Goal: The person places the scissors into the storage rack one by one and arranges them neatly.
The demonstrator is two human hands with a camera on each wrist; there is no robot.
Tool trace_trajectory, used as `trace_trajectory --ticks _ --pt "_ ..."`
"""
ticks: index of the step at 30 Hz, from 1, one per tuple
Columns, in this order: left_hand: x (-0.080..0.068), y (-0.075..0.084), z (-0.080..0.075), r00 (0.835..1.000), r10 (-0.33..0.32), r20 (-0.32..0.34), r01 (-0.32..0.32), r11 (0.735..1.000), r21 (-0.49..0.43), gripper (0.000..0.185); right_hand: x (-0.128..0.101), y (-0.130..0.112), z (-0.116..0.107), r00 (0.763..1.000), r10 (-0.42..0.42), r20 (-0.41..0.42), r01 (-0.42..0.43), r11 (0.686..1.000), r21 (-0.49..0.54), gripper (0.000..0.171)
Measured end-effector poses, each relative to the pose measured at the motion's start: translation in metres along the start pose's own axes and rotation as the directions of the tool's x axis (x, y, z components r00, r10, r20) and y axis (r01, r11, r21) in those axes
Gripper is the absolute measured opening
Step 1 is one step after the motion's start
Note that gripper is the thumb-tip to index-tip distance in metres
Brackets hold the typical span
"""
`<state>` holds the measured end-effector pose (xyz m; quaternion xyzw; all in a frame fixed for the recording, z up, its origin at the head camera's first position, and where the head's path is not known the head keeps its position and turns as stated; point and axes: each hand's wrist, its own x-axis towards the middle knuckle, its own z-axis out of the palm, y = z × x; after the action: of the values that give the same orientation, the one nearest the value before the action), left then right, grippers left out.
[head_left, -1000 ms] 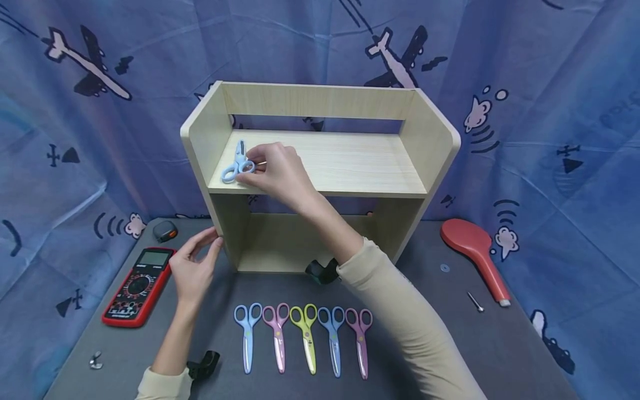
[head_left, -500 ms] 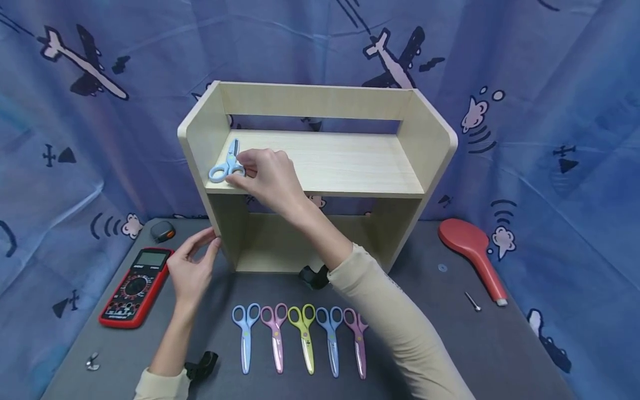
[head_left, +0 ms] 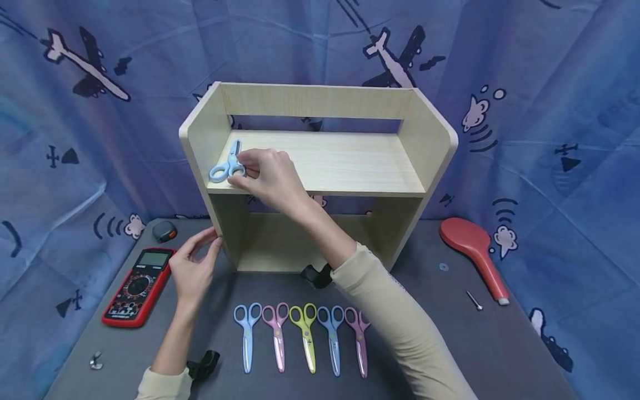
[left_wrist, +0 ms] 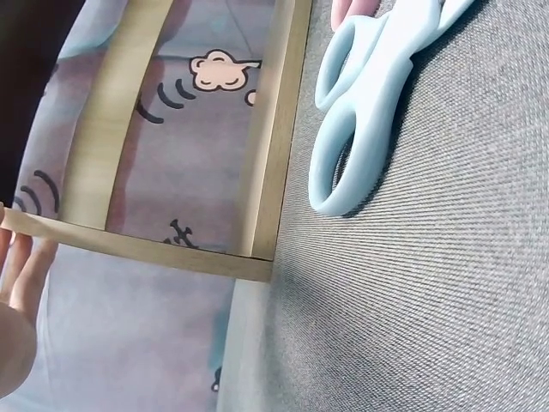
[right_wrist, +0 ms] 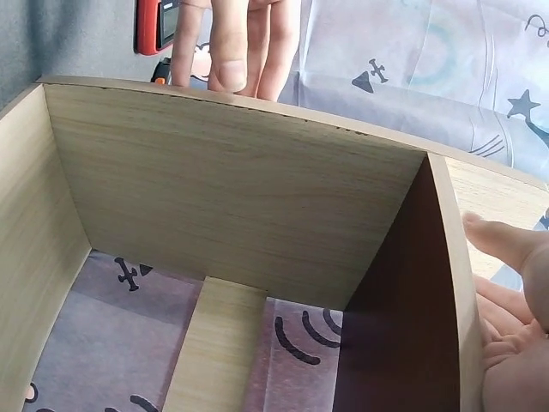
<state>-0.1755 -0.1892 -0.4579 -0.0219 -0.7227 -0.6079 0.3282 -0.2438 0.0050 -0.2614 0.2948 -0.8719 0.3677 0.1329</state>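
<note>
A: Head view?
B: Right hand (head_left: 272,180): thumb and fingers nearly closed, pinched a handle ring of the blue scissors (head_left: 232,161), which lay at the left end of the wooden shelf's (head_left: 345,161) upper board. Left hand (head_left: 192,269): fingers loosely extended, held nothing, touched the left side panel (head_left: 205,125). Five more scissors (head_left: 307,339) lay in a row on the table (head_left: 280,288).
A: Left wrist?
B: Fingers touched the panel edge.
A: Right wrist?
B: Left fingers rested against the panel's outside; right hand's grip couldn't be told there.
</note>
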Motion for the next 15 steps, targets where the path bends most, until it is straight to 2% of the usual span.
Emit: trace_trajectory --ticks 3,6,11,15 --pt "-0.001 0.0 0.0 1.0 -0.002 -0.003 0.002 1.0 -0.002 0.03 -0.001 0.001 0.0 1.0 0.0 -0.007 0.0 1.0 0.023 0.046" --pt "-0.001 -0.001 0.0 1.0 0.003 0.0 -0.003 1.0 -0.005 0.031 -0.006 0.0 -0.003 1.0 0.006 -0.026 -0.004 0.995 0.098 0.047" --pt "-0.001 -0.001 0.0 1.0 0.008 -0.001 -0.008 1.0 -0.005 0.03 -0.024 0.001 -0.015 0.999 0.006 -0.049 0.007 0.967 0.254 0.048" --pt "-0.001 0.0 0.0 1.0 0.005 -0.001 -0.005 1.0 -0.012 0.03 -0.042 0.005 -0.03 0.998 0.018 -0.061 0.003 0.946 0.323 0.048"
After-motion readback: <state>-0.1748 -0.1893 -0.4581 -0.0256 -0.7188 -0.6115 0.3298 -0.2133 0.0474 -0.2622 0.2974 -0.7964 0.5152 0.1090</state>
